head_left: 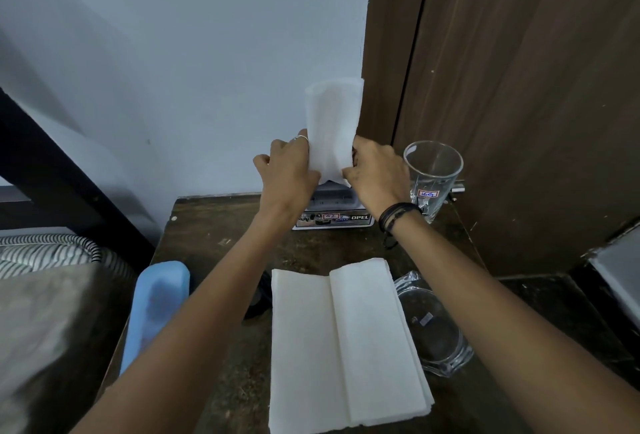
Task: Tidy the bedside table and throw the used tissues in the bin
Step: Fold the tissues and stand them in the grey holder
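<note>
A white tissue stands upright above a small tissue holder at the back of the dark bedside table. My left hand grips the tissue's left edge and my right hand pinches its right edge near the bottom. The holder bears an OPEL label and is mostly hidden behind my hands. A stack of flat white tissues lies on the near part of the table.
A drinking glass stands right of my right hand. A glass ashtray sits right of the stack. A blue case lies at the table's left edge. A wooden wardrobe rises on the right, and bedding lies left.
</note>
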Available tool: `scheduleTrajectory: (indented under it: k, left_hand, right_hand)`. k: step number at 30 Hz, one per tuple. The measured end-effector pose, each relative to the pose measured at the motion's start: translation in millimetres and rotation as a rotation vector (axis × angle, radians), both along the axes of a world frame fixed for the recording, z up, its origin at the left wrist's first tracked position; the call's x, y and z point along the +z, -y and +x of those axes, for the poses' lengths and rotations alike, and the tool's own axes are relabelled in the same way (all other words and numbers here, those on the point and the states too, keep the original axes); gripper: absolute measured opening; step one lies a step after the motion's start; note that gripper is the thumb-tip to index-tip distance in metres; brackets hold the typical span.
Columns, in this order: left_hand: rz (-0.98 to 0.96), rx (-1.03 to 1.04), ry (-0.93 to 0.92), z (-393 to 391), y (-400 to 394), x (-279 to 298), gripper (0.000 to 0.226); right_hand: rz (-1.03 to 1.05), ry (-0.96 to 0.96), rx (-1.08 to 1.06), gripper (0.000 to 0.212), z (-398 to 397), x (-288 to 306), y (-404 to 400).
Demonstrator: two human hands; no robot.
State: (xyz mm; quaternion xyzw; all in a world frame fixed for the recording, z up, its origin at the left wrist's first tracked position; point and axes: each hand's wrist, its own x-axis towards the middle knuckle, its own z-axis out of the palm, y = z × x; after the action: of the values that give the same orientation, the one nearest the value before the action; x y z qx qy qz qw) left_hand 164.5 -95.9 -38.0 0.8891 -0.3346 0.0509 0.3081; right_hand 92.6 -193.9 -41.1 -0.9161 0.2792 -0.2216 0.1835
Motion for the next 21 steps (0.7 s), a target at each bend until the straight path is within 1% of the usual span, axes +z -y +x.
scheduleTrajectory:
  k: [3, 5, 7, 11, 15, 17, 19, 21]
  left_hand:
    - [-0.067, 0.046, -0.045, -0.5, -0.7, 3.8, 0.011]
    - [-0.077, 0.074, -0.023, 1.0, -2.5, 4.2, 0.011]
    - [-0.032, 0.075, 0.019, 3.0, -3.6, 2.1, 0.015]
    - [0.154, 0.048, 0.079, 6.2, -2.0, -2.7, 0.025]
    - [0.138, 0.068, 0.111, 9.2, -1.7, -2.2, 0.023]
    - [0.16, 0.064, 0.106, 7.6, -2.4, -3.1, 0.017]
    - [0.218, 0.05, 0.109, 5.5, -1.7, -5.0, 0.013]
    - [0.236, 0.051, 0.123, 4.6, 0.2, -7.1, 0.014]
  right_hand:
    - [0.105, 0.033, 0.004, 0.034, 0.6, 7.3, 1.4]
    - [0.149, 0.085, 0.008, 0.036, -1.0, 9.8, 1.6]
    - [0.121, 0.078, 0.001, 0.038, -2.5, 7.8, 1.3]
    - [0.061, 0.034, 0.007, 0.042, -0.4, 2.5, -0.1]
    - [0.19, 0.114, 0.0, 0.053, 1.7, 5.7, 2.6]
    - [0.148, 0.081, -0.007, 0.053, 0.2, 5.7, 0.9]
    - [0.045, 0.01, -0.017, 0.052, -2.1, 5.6, -3.4]
    - [-0.033, -0.036, -0.046, 0.052, -1.7, 5.9, -8.3]
